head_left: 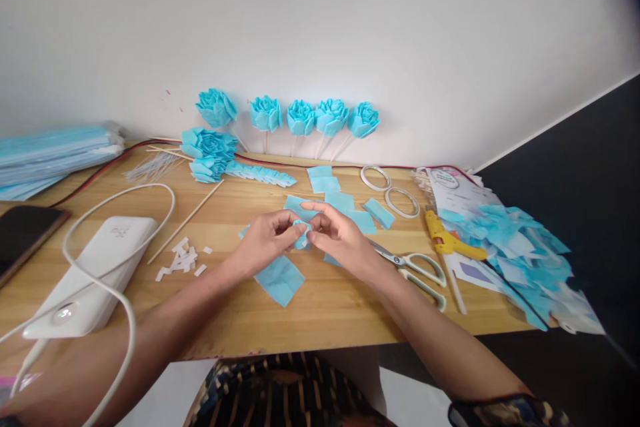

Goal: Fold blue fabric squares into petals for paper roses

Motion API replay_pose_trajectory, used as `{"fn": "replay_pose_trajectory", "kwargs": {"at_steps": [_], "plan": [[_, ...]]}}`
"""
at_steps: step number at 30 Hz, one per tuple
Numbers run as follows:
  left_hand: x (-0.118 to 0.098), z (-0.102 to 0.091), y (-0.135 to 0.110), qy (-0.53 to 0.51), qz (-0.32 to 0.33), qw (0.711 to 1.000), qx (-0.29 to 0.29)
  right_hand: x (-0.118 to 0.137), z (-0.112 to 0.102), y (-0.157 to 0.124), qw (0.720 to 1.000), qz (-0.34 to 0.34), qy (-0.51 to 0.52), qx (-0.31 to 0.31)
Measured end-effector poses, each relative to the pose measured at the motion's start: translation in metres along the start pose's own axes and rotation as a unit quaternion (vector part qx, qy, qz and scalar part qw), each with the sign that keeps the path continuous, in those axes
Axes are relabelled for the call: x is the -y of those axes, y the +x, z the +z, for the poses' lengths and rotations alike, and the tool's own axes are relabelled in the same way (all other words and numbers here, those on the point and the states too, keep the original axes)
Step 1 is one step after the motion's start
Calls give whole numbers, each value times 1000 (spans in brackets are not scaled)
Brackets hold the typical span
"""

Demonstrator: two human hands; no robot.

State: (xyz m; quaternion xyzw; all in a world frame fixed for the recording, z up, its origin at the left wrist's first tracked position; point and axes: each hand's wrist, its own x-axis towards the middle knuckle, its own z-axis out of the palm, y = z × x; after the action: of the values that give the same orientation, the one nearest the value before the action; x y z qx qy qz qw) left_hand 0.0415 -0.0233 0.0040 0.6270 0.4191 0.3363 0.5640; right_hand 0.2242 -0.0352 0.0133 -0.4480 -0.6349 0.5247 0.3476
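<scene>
Between my two hands is a small folded piece of blue crepe paper. My left hand pinches its left side with thumb and fingers. From the other side my right hand grips it, its index finger stretched out above. Under and around the hands lie blue paper rectangles, among them a larger square just in front and a folded strip off to the right. Scissors rest beside my right wrist, their blade tips hidden behind it.
Blue paper flowers on sticks lean against the wall. A yellow glue gun lies near a heap of blue scraps. Two tape rolls sit behind. Leftward are white paper bits, a stick, a power bank and a looped cable.
</scene>
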Motion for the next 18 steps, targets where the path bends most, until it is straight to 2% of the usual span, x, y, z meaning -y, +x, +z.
{"fn": "replay_pose_trajectory", "kwargs": {"at_steps": [4, 9, 15, 18], "plan": [[1, -1, 1, -70, -4, 998, -7, -3, 2, 6, 999, -30, 9, -39], [1, -1, 1, -44, -13, 999, 9, -10, 4, 11, 990, -71, 45, -112], [4, -1, 3, -20, -16, 1000, -13, -16, 1, 7, 992, -51, 62, -98], [3, -1, 3, -8, -24, 1000, -7, -16, -4, 5, 993, -44, 58, -98]]}}
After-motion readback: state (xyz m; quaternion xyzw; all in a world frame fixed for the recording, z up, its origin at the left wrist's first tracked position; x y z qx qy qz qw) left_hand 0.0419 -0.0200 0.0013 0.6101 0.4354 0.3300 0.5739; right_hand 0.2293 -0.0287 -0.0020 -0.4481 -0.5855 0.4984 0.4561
